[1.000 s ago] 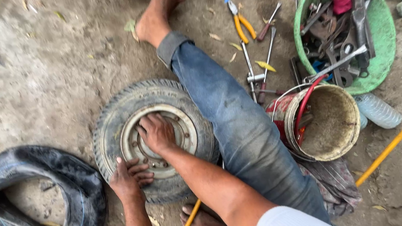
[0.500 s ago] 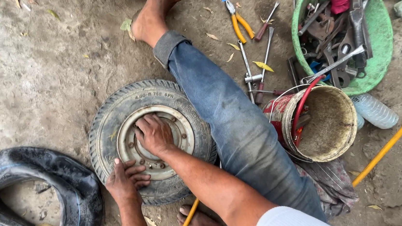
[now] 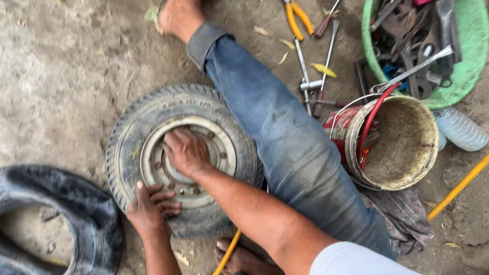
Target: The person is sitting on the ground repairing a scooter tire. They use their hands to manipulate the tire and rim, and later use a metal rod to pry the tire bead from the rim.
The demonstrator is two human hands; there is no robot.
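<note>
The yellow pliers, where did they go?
In the head view the yellow pliers lie on the dirt near the top, right of the bare foot and left of the green basin full of tools.

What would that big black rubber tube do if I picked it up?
The black inner tube would probably flop and sag, since it lies slack and wrinkled on the ground. It looks light for its size, being thin and hollow. It seems unlikely to roll, as it appears nearly airless.
</note>
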